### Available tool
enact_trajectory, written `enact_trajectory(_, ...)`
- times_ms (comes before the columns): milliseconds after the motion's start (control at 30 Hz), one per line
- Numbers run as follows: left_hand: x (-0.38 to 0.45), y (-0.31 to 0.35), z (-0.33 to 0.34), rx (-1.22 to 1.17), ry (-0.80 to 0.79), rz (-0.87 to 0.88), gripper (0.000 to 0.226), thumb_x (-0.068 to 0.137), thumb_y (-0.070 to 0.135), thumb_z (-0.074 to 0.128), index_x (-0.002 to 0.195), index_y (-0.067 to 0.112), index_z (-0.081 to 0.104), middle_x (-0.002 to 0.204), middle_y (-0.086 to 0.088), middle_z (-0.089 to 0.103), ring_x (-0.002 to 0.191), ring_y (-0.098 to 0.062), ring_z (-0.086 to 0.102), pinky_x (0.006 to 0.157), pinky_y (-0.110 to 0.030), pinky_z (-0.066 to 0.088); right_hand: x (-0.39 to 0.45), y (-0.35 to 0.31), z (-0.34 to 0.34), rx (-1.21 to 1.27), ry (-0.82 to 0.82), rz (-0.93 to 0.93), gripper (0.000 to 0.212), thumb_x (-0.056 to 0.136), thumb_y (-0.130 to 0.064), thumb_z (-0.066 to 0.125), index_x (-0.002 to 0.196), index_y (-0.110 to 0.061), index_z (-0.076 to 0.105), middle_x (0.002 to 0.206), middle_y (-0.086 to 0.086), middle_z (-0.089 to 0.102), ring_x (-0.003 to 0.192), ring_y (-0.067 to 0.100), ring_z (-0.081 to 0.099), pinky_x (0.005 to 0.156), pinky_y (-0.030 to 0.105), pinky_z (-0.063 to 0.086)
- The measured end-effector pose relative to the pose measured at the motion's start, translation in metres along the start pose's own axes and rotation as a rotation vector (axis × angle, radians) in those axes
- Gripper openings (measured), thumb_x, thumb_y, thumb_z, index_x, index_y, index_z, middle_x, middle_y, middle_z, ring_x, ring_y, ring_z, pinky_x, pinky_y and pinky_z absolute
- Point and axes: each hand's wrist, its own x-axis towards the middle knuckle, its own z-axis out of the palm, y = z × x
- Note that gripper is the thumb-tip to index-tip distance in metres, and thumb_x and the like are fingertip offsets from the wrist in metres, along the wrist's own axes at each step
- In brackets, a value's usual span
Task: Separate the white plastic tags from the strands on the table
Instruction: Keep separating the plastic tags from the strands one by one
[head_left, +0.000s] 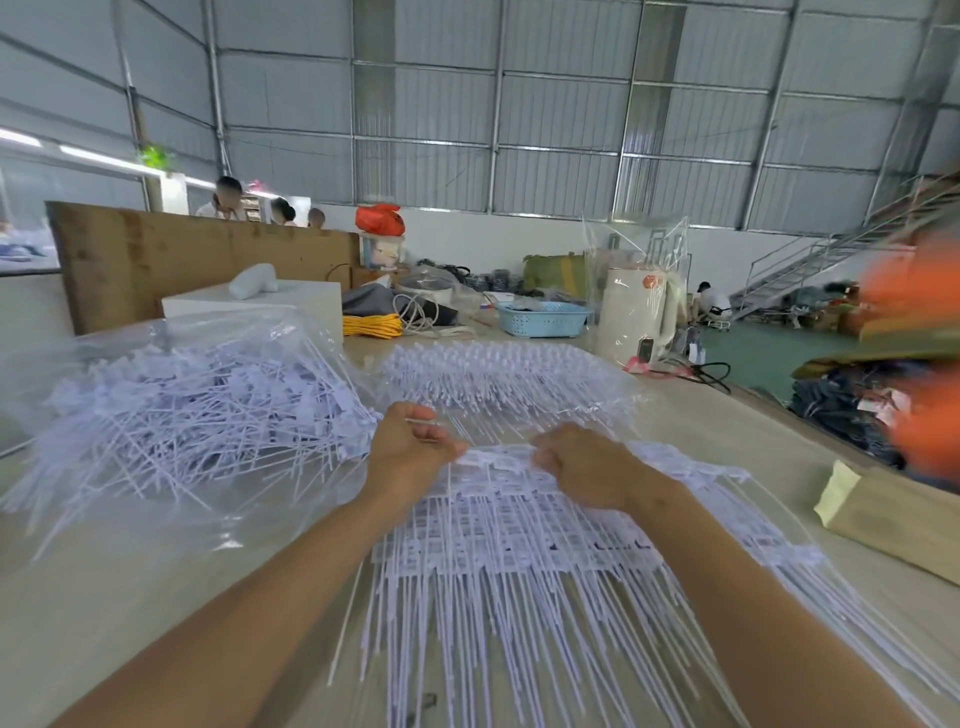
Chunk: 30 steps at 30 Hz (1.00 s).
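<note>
Both the left hand and right hand pinch a row of joined tags atop the unseparated stack at six o'clock, while loose separated tags heap at nine o'clock, and much apparently remains.

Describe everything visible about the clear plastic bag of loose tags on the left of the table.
The clear plastic bag lies on its side on the table, left of the left hand. It is thin, glossy and crinkled, and its mouth opens toward the hands. Inside sits a jumbled heap of white tags with thin white strands pointing every way; some strand ends poke toward the near table edge. The left hand is right beside the heap; contact is unclear.
</note>
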Motion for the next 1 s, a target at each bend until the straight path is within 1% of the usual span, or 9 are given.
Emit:
enact_trajectory(100, -0.001, 0.003, 0.003, 0.040, 0.010, 0.097, 0.040, 0.073, 0.002, 0.079, 0.087, 0.023, 0.048, 0.083, 0.000, 0.057, 0.076, -0.009, 0.056, 0.066, -0.014, 0.044, 0.007, -0.034, -0.001, 0.294, 0.112, -0.239, 0.038, 0.100, -0.033, 0.041, 0.128, -0.011, 0.054, 0.124, 0.008, 0.059, 0.114, 0.020, 0.054, 0.094, 0.028, 0.040)
enact_trajectory(167, -0.002, 0.003, 0.004, 0.030, 0.049, 0.117, 0.034, 0.075, 0.007, 0.078, 0.089, 0.023, 0.051, 0.085, 0.004, 0.057, 0.077, -0.004, 0.054, 0.064, -0.011, 0.043, 0.012, -0.051, 0.002, 0.475, 0.099, -0.295, 0.023, 0.098, -0.024, 0.048, 0.111, -0.015, 0.065, 0.095, -0.005, 0.065, 0.085, -0.003, 0.059, 0.074, 0.012, 0.042)
enact_trajectory(267, -0.001, 0.002, 0.002, -0.058, 0.054, 0.040, 0.012, 0.080, 0.021, 0.075, 0.078, 0.017, 0.064, 0.078, -0.001, 0.064, 0.077, -0.012, 0.059, 0.073, -0.022, 0.049, 0.017, -0.055, 0.006, 0.648, 0.207, -0.279, 0.020, 0.092, -0.011, 0.058, 0.075, -0.016, 0.067, 0.058, -0.016, 0.051, 0.048, -0.012, 0.049, 0.057, 0.009, 0.037)
enact_trajectory(367, -0.001, -0.003, 0.001, 0.011, -0.062, -0.049, 0.034, 0.086, 0.033, 0.067, 0.068, 0.004, 0.067, 0.068, -0.016, 0.063, 0.065, -0.021, 0.059, 0.072, -0.036, 0.051, 0.016, -0.053, 0.012, 0.572, 0.352, -0.282, 0.013, 0.087, -0.009, 0.064, 0.087, 0.001, 0.071, 0.060, -0.021, 0.050, 0.057, -0.005, 0.054, 0.059, 0.004, 0.036)
enact_trajectory(467, -0.004, -0.001, 0.003, -0.066, -0.145, -0.102, 0.027, 0.091, 0.028, 0.061, 0.080, 0.003, 0.063, 0.074, -0.017, 0.068, 0.054, -0.017, 0.065, 0.058, -0.030, 0.057, 0.018, -0.048, 0.018, 0.463, 0.314, -0.245, 0.023, 0.090, -0.020, 0.062, 0.075, -0.002, 0.063, 0.068, 0.010, 0.057, 0.069, 0.025, 0.053, 0.066, 0.032, 0.041)
enact_trajectory(633, -0.009, 0.008, 0.008, -0.138, -0.096, -0.097, 0.026, 0.096, 0.026, 0.055, 0.078, 0.007, 0.052, 0.058, -0.009, 0.068, 0.050, -0.018, 0.067, 0.054, -0.031, 0.057, 0.016, -0.041, 0.018, 0.594, 0.276, -0.225, 0.033, 0.092, -0.025, 0.059, 0.066, -0.005, 0.051, 0.064, 0.006, 0.044, 0.064, 0.019, 0.042, 0.062, 0.033, 0.033)
enact_trajectory(767, -0.013, 0.015, 0.009, -0.263, -0.250, -0.288, 0.033, 0.094, 0.036, 0.054, 0.087, 0.005, 0.063, 0.059, -0.008, 0.065, 0.045, -0.012, 0.061, 0.043, -0.020, 0.049, 0.016, -0.040, 0.014, 0.537, 0.383, -0.203, 0.034, 0.089, -0.029, 0.063, 0.060, -0.022, 0.047, 0.058, -0.008, 0.042, 0.056, 0.009, 0.039, 0.061, 0.031, 0.033)
enact_trajectory(933, -0.017, 0.008, 0.013, -0.035, -0.235, -0.031, 0.042, 0.097, 0.037, 0.050, 0.066, 0.010, 0.058, 0.048, -0.002, 0.055, 0.034, -0.009, 0.043, 0.037, -0.017, 0.033, 0.004, -0.036, 0.007, 0.745, 0.161, -0.259, 0.031, 0.094, -0.016, 0.055, 0.063, -0.013, 0.056, 0.063, 0.001, 0.054, 0.050, -0.002, 0.050, 0.055, 0.012, 0.038)
enact_trajectory(1000, -0.018, 0.006, 0.014, 0.081, -0.204, 0.073, 0.047, 0.098, 0.039, 0.047, 0.061, 0.011, 0.058, 0.051, -0.005, 0.058, 0.035, -0.009, 0.046, 0.038, -0.017, 0.036, 0.002, -0.036, 0.005, 0.691, 0.120, -0.215, 0.029, 0.096, -0.021, 0.052, 0.071, -0.007, 0.058, 0.068, 0.005, 0.055, 0.056, 0.003, 0.050, 0.060, 0.017, 0.040)
